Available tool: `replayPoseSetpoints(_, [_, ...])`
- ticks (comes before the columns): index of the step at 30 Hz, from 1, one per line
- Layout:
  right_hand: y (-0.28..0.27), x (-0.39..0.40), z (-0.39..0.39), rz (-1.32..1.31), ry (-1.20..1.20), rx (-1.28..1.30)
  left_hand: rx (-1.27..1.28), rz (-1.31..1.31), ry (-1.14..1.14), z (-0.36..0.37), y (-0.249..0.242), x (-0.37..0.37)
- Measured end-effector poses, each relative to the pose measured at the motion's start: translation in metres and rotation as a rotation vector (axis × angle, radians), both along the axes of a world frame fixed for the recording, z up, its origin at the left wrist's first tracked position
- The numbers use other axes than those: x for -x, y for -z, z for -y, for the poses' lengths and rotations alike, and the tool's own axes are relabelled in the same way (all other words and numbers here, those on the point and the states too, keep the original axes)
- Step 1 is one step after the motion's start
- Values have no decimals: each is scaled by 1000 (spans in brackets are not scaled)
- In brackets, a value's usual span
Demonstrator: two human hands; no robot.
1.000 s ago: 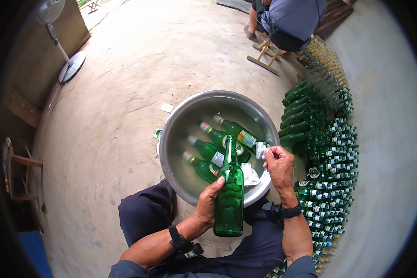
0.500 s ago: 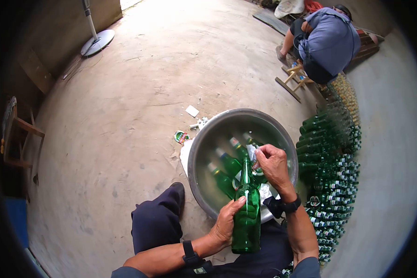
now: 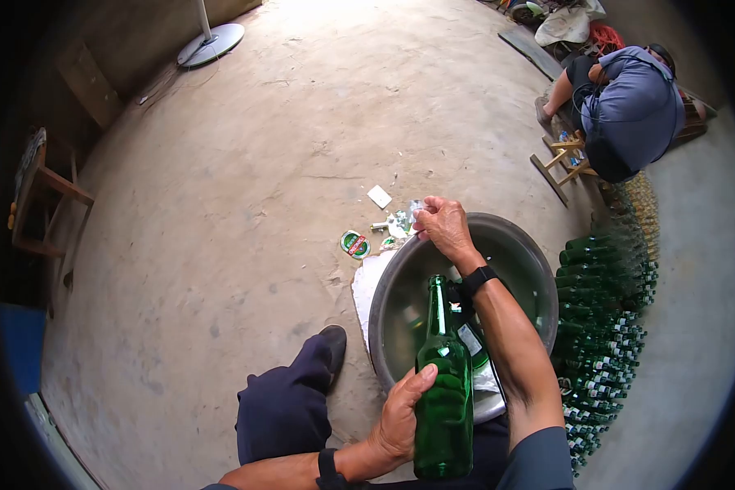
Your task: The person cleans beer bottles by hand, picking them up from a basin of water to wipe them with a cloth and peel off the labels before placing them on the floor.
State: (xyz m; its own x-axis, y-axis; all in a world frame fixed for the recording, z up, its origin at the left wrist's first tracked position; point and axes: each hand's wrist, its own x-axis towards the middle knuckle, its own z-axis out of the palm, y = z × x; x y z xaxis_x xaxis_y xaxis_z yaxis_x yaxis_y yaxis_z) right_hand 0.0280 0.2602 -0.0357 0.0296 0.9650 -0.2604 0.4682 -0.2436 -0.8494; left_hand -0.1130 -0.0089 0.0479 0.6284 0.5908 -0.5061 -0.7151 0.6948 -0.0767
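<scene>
My left hand [image 3: 400, 412] is wrapped round the body of a green glass bottle [image 3: 445, 400], its neck tilted up and away over the near part of a large metal basin [image 3: 545, 273]. Past the basin's far left rim, my right hand [image 3: 443, 229] pinches a crumpled, silvery scrap [image 3: 417, 214] between thumb and fingers. Murky water fills the basin, with other green bottles in it, mostly hidden by my right arm and the held bottle.
Label scraps [image 3: 355, 244] and a white card [image 3: 379, 196] lie beyond the basin. Many green bottles [image 3: 588, 286] are stacked at right. Another person [image 3: 633, 110] sits at upper right. A wooden chair [image 3: 45, 204] stands left, a fan base [image 3: 211, 46] upper left.
My right hand has moved away from the bottle's neck, left and forward past the basin's rim, carrying the scrap. The bottle stays in my left hand. The view has shifted.
</scene>
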Motion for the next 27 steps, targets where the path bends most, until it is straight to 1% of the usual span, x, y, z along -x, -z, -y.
replayPoseSetpoints(2, [2,2,-1,0,12,14,10,12,0,0,-2,2])
replayPoseSetpoints(4, [14,2,-4,401,39,-237,17,25,2,0,-2,3])
replayPoseSetpoints(5, [19,2,-5,402,41,-237,34,34,11,0,-2,3])
replayPoseSetpoints(7, [22,3,-5,568,60,-417,50,45,22,0,-2,4])
replayPoseSetpoints(8, [21,1,-5,571,63,-415,37,67,11,0,-1,4])
replayPoseSetpoints(10, [5,-2,-1,338,38,-177,24,96,7,1,2,3])
replayPoseSetpoints(11, [-4,-6,4,345,44,-177,27,102,-19,2,2,2])
replayPoseSetpoints(13, [-25,-19,17,-9,82,17,24,117,-36,1,-1,0])
replayPoseSetpoints(14, [-37,-27,26,-84,59,40,17,118,-33,-1,-4,1])
replayPoseSetpoints(15, [-54,-33,37,-76,70,34,9,119,-28,-3,-7,2])
replayPoseSetpoints(17, [-90,-46,63,-119,-21,114,-17,156,13,-5,-7,1])
replayPoseSetpoints(20, [-125,-70,106,-54,-76,124,-82,56,16,-6,-8,-3])
replayPoseSetpoints(21, [-134,-74,123,-20,-100,129,-92,62,27,-7,-13,-4])
replayPoseSetpoints(23, [-143,-81,157,-52,-54,100,-100,-28,55,-9,-24,-8])
replayPoseSetpoints(25, [-145,-85,187,-134,30,115,-124,-45,85,-6,-22,-13])
replayPoseSetpoints(27, [-147,-79,210,-215,92,46,-163,-57,128,-3,-21,-18])
